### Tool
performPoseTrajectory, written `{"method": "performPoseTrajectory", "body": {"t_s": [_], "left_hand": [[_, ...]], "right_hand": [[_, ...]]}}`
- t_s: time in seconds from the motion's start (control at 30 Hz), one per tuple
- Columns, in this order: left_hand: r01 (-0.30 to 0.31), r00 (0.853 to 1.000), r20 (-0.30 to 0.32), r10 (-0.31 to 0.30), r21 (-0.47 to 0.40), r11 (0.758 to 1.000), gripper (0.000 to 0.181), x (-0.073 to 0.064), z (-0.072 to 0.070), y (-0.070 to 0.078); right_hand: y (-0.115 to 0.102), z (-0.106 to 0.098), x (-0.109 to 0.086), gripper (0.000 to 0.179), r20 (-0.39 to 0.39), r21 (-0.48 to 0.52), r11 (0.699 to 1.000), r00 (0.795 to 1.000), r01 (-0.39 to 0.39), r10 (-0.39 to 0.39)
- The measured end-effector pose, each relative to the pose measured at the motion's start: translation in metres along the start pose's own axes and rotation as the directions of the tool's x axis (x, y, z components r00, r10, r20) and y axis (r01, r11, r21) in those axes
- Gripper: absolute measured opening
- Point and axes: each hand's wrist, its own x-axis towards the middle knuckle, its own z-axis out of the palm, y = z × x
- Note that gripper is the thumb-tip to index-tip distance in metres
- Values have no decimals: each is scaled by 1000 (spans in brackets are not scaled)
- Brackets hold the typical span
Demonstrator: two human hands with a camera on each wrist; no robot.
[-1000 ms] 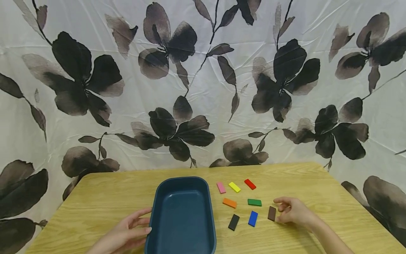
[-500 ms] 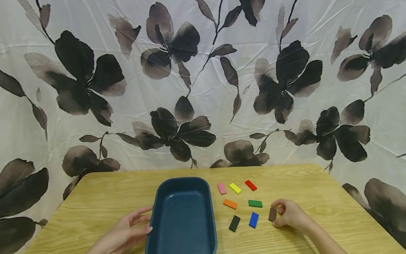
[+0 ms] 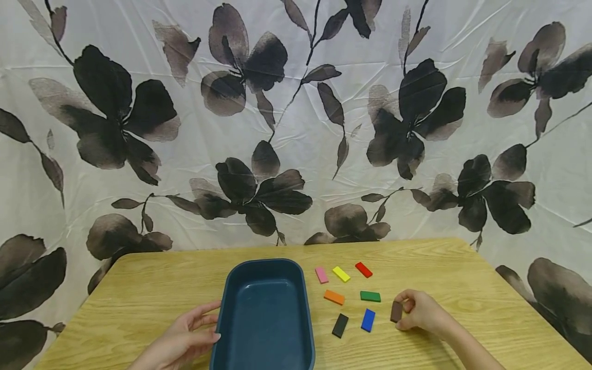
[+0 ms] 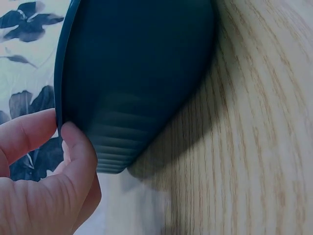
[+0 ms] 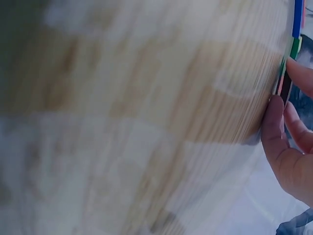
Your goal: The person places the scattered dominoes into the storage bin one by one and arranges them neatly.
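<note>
Floral cloth is hanging across the back, 10 to 2 o'clock in head view. Wood-grain table is spreading below it, round 6 o'clock. Dk-blue tray is lying on it, approx 6 o'clock, long sides running front-to-back. L hand is gripping tray's rim at tray's 9 o'clock, thumb + fingers sitting on opp. sides of the edge. R hand is working betw. 4 and 5 o'clock of the view, well apart from tray, thumb + index pinching brown block at its near + far ends. That block is sitting at tray's 3 o'clock; R-wrist view is blurring, so can't tell if it's touching the table. Other blocks, abt same sz, are lying loose. From brown block: green block, yellow block, pink block are lying toward 10 o'clock; red block betw. 10 and 11; orange block approx 9; blue block + black block betw. 8 and 9.
</note>
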Motion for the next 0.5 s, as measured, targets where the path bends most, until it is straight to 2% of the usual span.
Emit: {"method": "performPoseTrajectory", "body": {"t_s": [0.17, 0.3, 0.5], "left_hand": [[2, 999, -32, -2, 14, 1000, 72, -1, 2, 0], [-2, 999, -33, 3, 24, 1000, 69, -2, 2, -2], [2, 997, -71, 2, 62, 998, 70, -3, 5, 0]], "right_hand": [[4, -6, -2, 54, 64, 91, 996, 998, 23, -29], [5, -9, -3, 54, 104, 150, 988, 993, 37, -53], [3, -15, 0, 55, 98, 137, 989, 993, 56, -70]]}}
